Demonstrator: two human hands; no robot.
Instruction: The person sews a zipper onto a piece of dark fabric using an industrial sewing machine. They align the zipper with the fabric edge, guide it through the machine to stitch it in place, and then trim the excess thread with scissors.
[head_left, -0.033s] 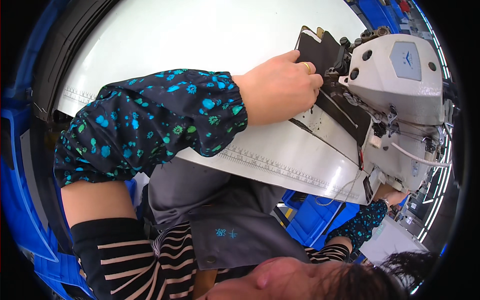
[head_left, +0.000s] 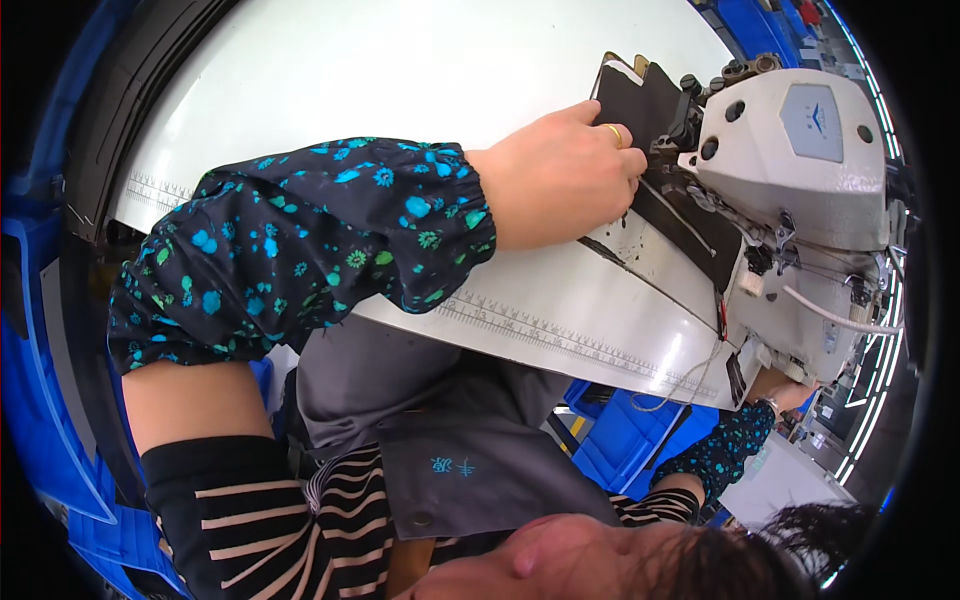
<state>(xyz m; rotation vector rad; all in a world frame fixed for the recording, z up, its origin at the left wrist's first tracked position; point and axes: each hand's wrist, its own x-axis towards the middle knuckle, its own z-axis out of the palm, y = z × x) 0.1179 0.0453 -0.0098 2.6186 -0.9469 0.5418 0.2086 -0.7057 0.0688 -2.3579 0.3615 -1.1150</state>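
Observation:
My left hand [head_left: 568, 172], with a ring on one finger, rests on a dark flat piece [head_left: 668, 238] beside a white sewing machine [head_left: 790, 170]; its fingers bend over the piece and the thumb is hidden. The piece lies by the machine's metal foot and needle parts [head_left: 680, 140]. At lower right, my right hand [head_left: 790, 392] reaches low beside the machine's base, small in the picture, with its fingertips unclear. Thread and a pale cord [head_left: 830, 318] hang around the machine's front.
A white worktable [head_left: 420, 70] with printed ruler scales carries the machine. Blue plastic bins [head_left: 610, 440] sit under its front edge and at the left [head_left: 50, 360]. My lap in grey cloth [head_left: 370, 390] is below the edge; strip lights run at the far right.

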